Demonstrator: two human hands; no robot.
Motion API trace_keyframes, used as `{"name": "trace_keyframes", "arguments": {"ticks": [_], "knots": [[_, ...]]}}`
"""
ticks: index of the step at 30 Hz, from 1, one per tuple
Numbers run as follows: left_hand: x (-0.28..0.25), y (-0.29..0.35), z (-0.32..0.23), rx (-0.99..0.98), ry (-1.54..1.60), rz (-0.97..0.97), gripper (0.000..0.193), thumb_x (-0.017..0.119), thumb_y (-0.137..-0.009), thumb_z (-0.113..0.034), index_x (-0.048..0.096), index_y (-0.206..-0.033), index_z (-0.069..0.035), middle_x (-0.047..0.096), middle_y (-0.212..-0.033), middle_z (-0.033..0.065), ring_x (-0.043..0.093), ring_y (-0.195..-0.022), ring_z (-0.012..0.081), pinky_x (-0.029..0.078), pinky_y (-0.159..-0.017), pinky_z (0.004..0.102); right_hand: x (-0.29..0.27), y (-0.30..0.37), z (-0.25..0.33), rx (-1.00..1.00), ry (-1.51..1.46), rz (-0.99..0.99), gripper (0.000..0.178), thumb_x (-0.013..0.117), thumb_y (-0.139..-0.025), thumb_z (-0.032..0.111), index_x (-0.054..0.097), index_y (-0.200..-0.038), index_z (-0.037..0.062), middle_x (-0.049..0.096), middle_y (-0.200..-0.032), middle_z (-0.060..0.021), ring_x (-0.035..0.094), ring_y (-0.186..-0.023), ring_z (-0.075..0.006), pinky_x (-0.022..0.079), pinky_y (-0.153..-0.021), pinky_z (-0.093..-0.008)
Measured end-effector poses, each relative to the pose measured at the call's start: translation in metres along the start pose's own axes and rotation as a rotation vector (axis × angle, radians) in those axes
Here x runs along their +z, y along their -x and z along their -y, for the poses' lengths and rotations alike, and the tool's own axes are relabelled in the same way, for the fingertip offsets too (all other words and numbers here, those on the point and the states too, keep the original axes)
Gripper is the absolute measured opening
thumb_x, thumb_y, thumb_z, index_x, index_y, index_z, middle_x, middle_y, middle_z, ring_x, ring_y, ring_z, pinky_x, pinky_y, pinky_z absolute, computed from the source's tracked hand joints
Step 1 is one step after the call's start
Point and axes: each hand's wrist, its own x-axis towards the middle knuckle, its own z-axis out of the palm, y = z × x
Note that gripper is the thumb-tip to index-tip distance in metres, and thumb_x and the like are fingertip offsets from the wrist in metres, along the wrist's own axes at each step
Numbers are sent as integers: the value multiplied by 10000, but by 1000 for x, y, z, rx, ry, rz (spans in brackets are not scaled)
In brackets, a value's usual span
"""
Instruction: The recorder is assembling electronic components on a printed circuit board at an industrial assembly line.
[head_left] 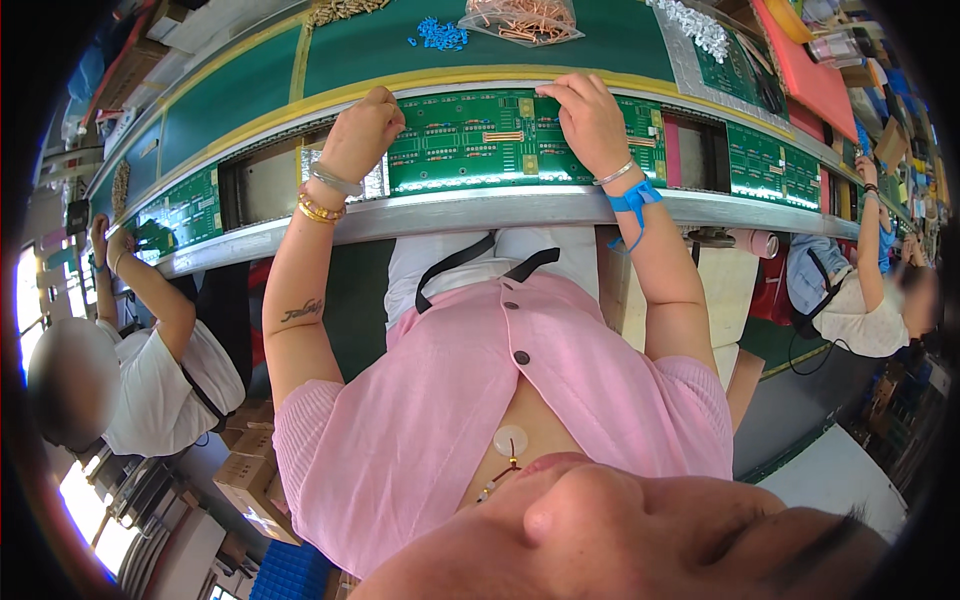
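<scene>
A long green circuit board (462, 172) lies on the line in front of me, carrying small resistors, rows of sockets and copper-coloured jumper wires near its middle. My left hand (362, 130) is curled closed at the board's left end; its fingertips face away, so what they hold is hidden. Over the far edge of the board, right of its middle, my right hand (592, 122) pinches thumb and forefinger together. Anything between those fingertips is too small to make out. A blue wrist strap (637, 199) wraps my right wrist, and bracelets circle both wrists.
Beyond the rail lie blue parts (442, 35), a bag of copper-coloured wire pieces (522, 20), tan parts (343, 10) and white parts (697, 28). More circuit boards (775, 165) sit along the metal rail (480, 212). Co-workers sit at left (165, 385) and right (860, 295).
</scene>
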Motion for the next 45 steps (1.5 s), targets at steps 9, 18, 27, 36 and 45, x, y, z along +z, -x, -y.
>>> {"name": "trace_keyframes", "arguments": {"ticks": [9, 18, 27, 36, 45], "knots": [[-10, -26, 10, 73, 132, 49, 163, 686, -710, -214, 662, -775, -66, 607, -826, 80, 594, -783, 263, 470, -693, 341, -2, 2, -1, 24, -15, 9, 300, 525, -667, -76, 630, -899, 83, 564, -869, -33, 521, -834, -234, 450, -713, -334], [11, -149, 82, -207, -411, -464, 144, 623, -768, -231, 675, -806, -102, 591, -896, 131, 585, -842, 330, 491, -707, 408, -14, 4, -7, 25, 26, -13, 243, 530, -695, -37, 630, -879, 86, 577, -839, -54, 535, -814, -248, 445, -705, -344], [-10, -144, 71, -251, -419, -354, 154, 584, -751, -216, 669, -816, -105, 613, -891, 130, 605, -796, 312, 496, -687, 410, -60, -42, -185, 386, 396, -167, 174, 511, -827, 176, 644, -938, 159, 635, -882, -88, 601, -791, -296, 481, -651, -393], [-6, -93, 43, -135, -428, -446, 149, 573, -779, -151, 670, -889, -122, 627, -898, 98, 608, -764, 296, 495, -669, 399, -7, -91, -217, 452, 638, -192, 123, 646, -721, 233, 625, -703, 113, 604, -795, -113, 578, -778, -302, 474, -675, -404], [18, -36, -50, -92, 448, -20, 161, 647, -778, -82, 654, -912, 7, 668, -813, 63, 621, -730, 114, 486, -662, 229, -32, -68, -169, 356, 283, -156, 67, 612, -738, 156, 611, -741, 90, 599, -727, -132, 581, -703, -305, 462, -642, -400]]}}
